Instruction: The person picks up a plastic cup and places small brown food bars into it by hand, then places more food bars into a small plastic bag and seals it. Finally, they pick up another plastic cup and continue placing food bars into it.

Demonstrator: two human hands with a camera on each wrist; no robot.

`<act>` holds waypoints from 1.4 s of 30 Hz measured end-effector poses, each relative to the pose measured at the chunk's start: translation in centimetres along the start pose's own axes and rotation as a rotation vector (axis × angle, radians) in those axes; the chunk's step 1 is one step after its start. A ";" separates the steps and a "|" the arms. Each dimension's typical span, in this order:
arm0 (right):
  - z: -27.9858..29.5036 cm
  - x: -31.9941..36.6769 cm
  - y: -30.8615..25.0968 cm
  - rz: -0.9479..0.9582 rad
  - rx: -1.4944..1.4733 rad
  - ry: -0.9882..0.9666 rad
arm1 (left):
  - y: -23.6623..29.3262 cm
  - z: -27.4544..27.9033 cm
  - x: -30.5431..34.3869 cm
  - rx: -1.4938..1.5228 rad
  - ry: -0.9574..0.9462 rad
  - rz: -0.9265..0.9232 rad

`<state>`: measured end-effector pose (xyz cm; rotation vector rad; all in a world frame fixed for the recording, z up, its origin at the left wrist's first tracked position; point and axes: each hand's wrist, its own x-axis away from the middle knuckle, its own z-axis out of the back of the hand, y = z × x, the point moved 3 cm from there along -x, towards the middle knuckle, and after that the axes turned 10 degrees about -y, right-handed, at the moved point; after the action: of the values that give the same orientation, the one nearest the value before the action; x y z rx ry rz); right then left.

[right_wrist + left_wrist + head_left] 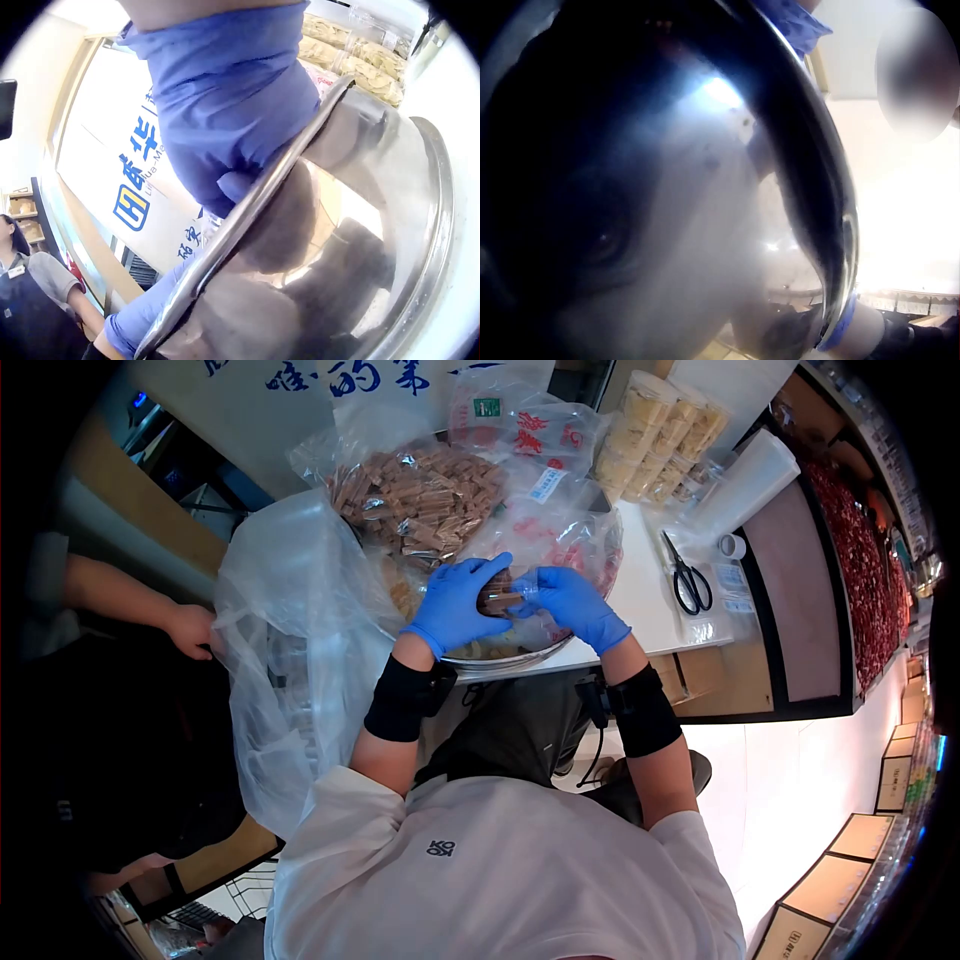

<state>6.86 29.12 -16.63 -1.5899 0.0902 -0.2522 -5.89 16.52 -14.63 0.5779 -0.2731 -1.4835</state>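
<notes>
Over the near part of a wide steel basin [442, 187], both blue-gloved hands meet in the head view. The left hand [458, 606] grips a small bundle of brown sticks [494, 598], its fingers curled round the far side. From the right, the right hand [578, 606] pinches clear film [524, 590] at the bundle's edge. A heap of similar brown pieces [425, 500] lies in clear plastic at the basin's far left. Basin walls hide most of both hands' fingers in the wrist views; the right glove [225, 105] shows behind the rim.
Scissors [690, 582], a tape roll [732, 546] and a plastic roll [745, 485] lie at the right. Clear tubs [655, 435] stand behind. Large translucent sheeting [300, 590] hangs at the left, where another person's hand [192, 630] touches it.
</notes>
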 end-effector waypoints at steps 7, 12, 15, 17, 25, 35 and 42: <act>-0.4 1.2 -1.7 -0.118 0.170 0.121 | 0.2 0.4 0.0 0.043 0.011 0.003; 0.3 1.3 -0.9 -0.154 0.102 0.001 | 0.2 0.4 0.1 0.101 -0.006 0.006; 0.7 1.3 -1.2 -0.060 0.065 0.137 | -0.1 0.1 -0.1 0.100 0.013 0.039; 0.3 1.8 -1.4 -0.081 0.100 0.235 | -0.1 0.1 0.0 0.107 0.026 0.042; 0.2 2.1 -2.3 -0.049 0.033 0.092 | -0.3 -0.2 0.1 0.184 0.017 0.109; -0.6 2.2 -1.8 0.093 0.060 0.349 | 0.2 -0.2 -0.3 0.132 0.025 0.168; 0.0 2.5 -2.0 0.056 0.065 0.110 | 0.2 -0.3 -0.4 -0.004 0.009 0.045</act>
<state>9.05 28.63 -14.39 -1.5061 0.2092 -0.2961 -5.56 16.98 -14.70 0.5722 -0.2742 -1.4374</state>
